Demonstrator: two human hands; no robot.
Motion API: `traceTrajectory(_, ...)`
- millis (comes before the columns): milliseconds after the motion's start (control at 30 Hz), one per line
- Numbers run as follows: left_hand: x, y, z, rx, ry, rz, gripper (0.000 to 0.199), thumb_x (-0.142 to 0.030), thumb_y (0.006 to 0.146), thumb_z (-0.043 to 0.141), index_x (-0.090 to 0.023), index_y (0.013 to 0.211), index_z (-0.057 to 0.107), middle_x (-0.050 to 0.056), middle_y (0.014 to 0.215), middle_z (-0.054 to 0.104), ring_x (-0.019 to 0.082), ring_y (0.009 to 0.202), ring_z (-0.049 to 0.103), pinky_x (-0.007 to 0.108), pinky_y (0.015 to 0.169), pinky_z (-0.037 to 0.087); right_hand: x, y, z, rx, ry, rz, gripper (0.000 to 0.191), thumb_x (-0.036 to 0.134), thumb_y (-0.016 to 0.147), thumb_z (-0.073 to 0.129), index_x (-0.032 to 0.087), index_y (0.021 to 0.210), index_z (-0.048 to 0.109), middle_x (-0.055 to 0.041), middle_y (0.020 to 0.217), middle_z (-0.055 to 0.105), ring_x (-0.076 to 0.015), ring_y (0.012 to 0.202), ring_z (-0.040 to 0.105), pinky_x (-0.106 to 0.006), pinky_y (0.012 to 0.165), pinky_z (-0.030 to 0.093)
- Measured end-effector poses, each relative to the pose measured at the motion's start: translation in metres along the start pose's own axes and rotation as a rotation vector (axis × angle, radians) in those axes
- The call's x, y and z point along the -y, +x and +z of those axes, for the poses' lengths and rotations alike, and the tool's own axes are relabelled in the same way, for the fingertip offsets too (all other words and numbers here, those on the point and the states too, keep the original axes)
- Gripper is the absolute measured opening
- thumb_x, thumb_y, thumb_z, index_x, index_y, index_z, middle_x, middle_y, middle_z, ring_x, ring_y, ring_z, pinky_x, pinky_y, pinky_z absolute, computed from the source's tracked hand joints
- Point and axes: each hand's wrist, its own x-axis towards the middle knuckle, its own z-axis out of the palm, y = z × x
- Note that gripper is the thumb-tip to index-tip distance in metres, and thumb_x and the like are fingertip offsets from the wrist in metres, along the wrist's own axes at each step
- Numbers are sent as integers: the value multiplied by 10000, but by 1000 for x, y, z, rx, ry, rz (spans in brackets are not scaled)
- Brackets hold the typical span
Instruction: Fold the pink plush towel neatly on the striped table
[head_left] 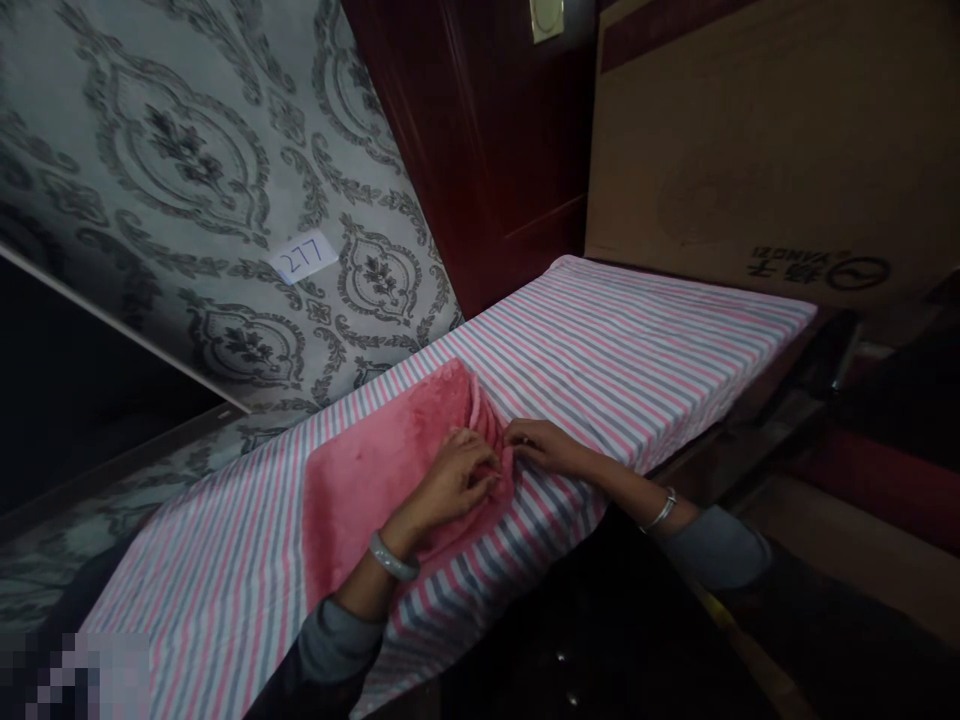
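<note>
A pink plush cloth (367, 485) lies folded on a striped sheet (630, 345) of white, pink and grey. Its right end is bunched into several layers. My left hand (456, 482) rests over those layers, its fingers curled and closed on the fabric, with a bangle at the wrist. From the right, my right hand (546, 446) pinches the cloth's right edge between thumb and fingers. The fingertips of both hands are partly hidden in the folds.
Patterned wallpaper with a paper label (304, 256) reading 277 rises behind. A dark red door (480, 130) and a large cardboard box (765, 140) stand at the far end. On the left is a dark screen-like panel (82, 390).
</note>
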Motion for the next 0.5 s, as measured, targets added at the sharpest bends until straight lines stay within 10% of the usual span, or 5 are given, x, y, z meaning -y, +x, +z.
traceTrajectory(500, -4, 15, 11, 133, 12, 121, 245, -82, 801, 532, -214, 943, 682, 31, 960, 667, 208, 1013, 527, 363, 959, 337, 0, -9, 4, -56, -97, 249, 227, 109, 818, 500, 177, 941, 678, -55, 881, 683, -182, 822, 625, -292, 764, 464)
